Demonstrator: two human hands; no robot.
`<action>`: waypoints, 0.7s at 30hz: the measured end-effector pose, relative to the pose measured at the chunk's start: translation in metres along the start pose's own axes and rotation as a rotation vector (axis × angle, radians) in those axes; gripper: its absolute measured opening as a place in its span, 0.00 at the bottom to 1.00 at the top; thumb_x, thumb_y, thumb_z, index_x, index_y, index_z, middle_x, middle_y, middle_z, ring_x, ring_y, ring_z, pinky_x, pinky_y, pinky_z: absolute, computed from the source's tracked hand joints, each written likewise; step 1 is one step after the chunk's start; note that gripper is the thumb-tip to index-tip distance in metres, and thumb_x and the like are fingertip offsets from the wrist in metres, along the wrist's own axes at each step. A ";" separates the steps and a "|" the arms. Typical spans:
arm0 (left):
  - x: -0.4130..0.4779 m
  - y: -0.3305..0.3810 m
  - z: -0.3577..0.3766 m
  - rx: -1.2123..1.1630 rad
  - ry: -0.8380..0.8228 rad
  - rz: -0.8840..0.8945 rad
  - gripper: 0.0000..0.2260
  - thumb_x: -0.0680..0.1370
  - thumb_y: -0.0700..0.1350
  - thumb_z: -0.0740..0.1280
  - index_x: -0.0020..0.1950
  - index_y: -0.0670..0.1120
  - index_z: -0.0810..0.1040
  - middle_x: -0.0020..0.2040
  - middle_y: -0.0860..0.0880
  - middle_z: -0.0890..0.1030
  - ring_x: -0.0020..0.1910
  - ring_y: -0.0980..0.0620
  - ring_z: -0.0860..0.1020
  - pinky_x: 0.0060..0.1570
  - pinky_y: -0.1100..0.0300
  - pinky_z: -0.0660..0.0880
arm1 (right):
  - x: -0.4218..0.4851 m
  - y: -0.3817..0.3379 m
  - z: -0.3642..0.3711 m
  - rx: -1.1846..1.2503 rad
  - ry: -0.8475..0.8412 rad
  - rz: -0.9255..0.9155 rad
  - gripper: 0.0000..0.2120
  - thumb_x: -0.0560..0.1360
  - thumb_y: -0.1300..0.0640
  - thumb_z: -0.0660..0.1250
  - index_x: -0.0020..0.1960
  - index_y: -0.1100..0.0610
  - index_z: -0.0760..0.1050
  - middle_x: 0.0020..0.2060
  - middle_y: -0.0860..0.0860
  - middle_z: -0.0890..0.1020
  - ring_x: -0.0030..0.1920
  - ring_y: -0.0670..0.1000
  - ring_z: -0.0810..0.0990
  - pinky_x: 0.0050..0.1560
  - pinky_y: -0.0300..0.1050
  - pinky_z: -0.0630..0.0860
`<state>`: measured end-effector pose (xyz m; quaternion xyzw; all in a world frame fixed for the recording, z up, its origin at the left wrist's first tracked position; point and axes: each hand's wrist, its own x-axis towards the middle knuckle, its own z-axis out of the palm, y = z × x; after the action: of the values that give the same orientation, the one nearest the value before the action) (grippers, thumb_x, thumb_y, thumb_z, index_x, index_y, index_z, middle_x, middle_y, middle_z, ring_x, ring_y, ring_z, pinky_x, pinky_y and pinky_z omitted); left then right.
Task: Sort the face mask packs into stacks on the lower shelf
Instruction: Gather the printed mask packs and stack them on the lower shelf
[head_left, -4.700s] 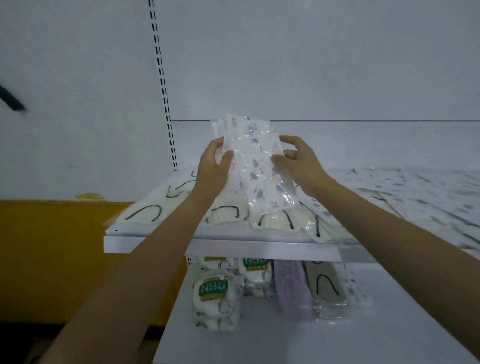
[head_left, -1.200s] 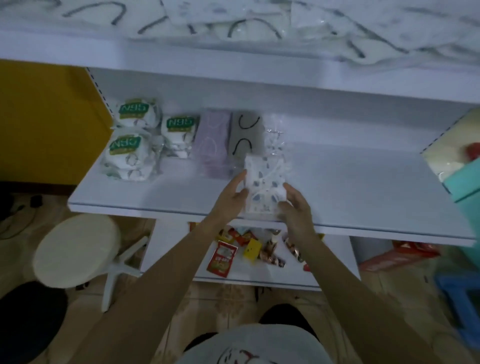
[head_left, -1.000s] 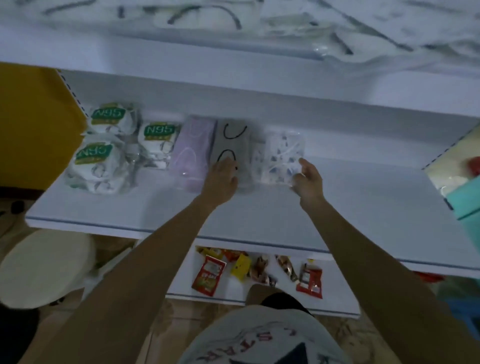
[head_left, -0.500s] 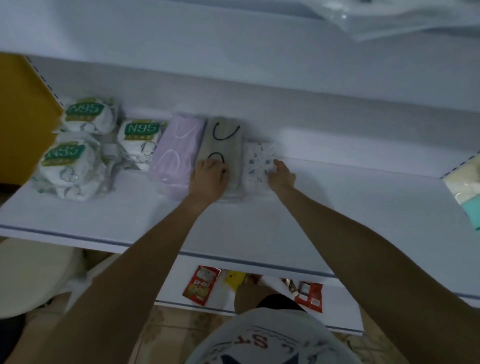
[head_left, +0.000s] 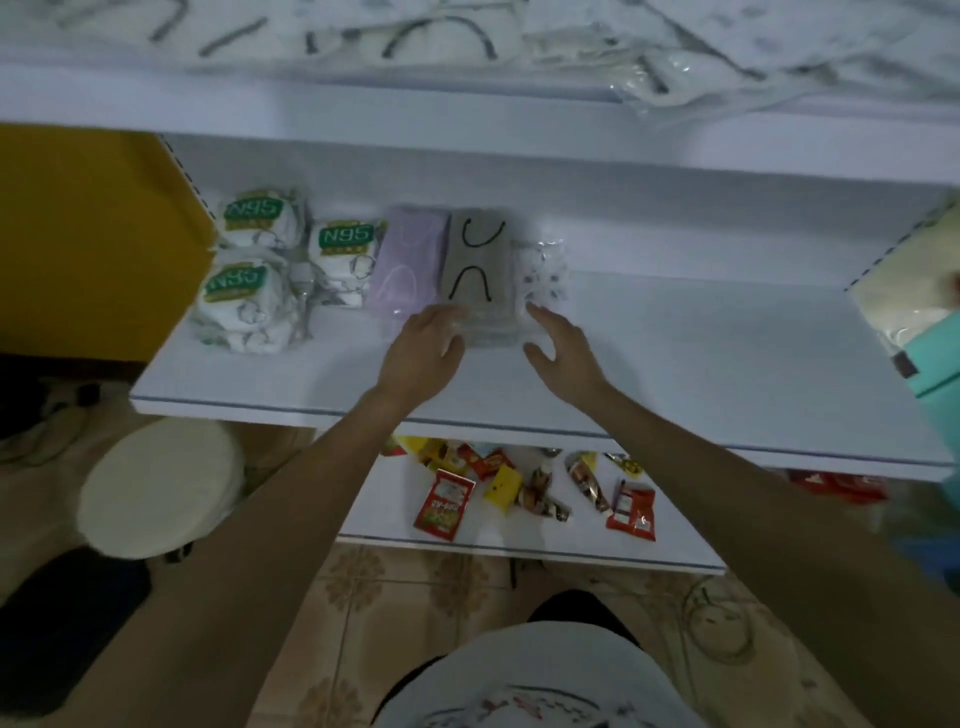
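Lower shelf (head_left: 675, 364): mask packs lie in a row along the back wall. The blue-patterned pack (head_left: 543, 273) lies flat at the row's 3 o'clock end, touching the grey pack (head_left: 475, 260). The lilac pack (head_left: 408, 260) adjoins the grey pack at 9 o'clock, followed by three N95 packs (head_left: 343, 247).

Left hand (head_left: 423, 345): fingers loosely extended, grasping nothing, tips at the grey pack's front edge; contact cannot be confirmed.

Right hand (head_left: 563, 348): fingers spread, grasping nothing; the blue-patterned pack sits at its 12 o'clock.

Upper shelf (head_left: 467, 111): loose packs (head_left: 441, 41). Bottom shelf (head_left: 545, 540), 6 o'clock: snack sachets (head_left: 444, 504).
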<state>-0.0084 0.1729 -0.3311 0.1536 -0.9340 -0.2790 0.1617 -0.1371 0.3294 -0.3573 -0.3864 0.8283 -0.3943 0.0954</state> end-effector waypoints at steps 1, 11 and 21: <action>-0.015 0.004 -0.014 -0.003 0.003 0.030 0.21 0.78 0.48 0.57 0.65 0.37 0.73 0.62 0.37 0.75 0.60 0.38 0.74 0.60 0.49 0.70 | -0.015 -0.018 -0.001 0.011 -0.015 -0.032 0.23 0.78 0.63 0.63 0.71 0.64 0.64 0.67 0.60 0.70 0.67 0.58 0.69 0.65 0.33 0.57; -0.077 0.049 -0.160 0.173 0.238 0.403 0.18 0.78 0.48 0.56 0.59 0.41 0.78 0.53 0.43 0.81 0.50 0.47 0.77 0.42 0.57 0.75 | -0.062 -0.198 -0.066 -0.104 0.002 -0.406 0.21 0.78 0.58 0.63 0.70 0.54 0.67 0.59 0.52 0.76 0.57 0.47 0.72 0.55 0.29 0.63; 0.007 0.090 -0.258 0.247 0.494 0.444 0.14 0.80 0.47 0.58 0.60 0.45 0.77 0.56 0.49 0.78 0.52 0.50 0.77 0.42 0.63 0.68 | 0.035 -0.291 -0.176 -0.170 0.170 -0.428 0.18 0.79 0.55 0.60 0.69 0.51 0.67 0.58 0.50 0.76 0.50 0.47 0.74 0.50 0.37 0.70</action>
<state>0.0676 0.1205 -0.0734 0.0280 -0.9039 -0.0767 0.4198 -0.0782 0.2925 -0.0229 -0.5253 0.7627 -0.3657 -0.0931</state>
